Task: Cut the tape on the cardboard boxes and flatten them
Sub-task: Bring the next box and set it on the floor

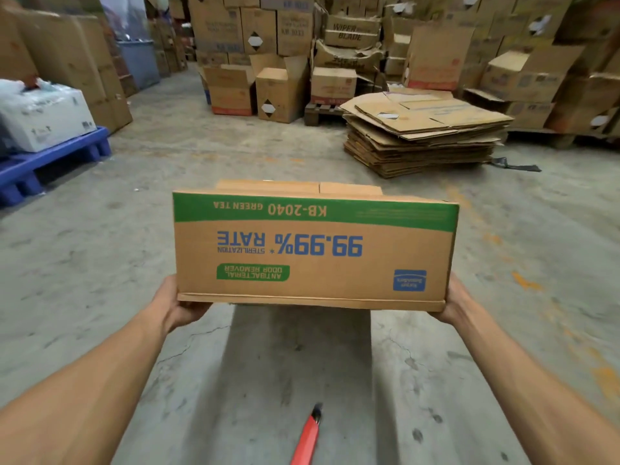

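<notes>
We've got a matt brown cardboard box (pixel 315 253) with printed green and blue ink, rough cracked concrete floor (pixel 167 169), and a shiny blue plastic pallet (pixel 50 162) at the left of the frame.

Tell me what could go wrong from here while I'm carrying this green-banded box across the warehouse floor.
The red cutter lies on the concrete just ahead, below the box; the box may hide it, so a step onto it is possible. The left hand and right hand hold only the box's lower corners, so it could slip or tip. The stack of flattened cardboard looks uneven and could slide.
</notes>
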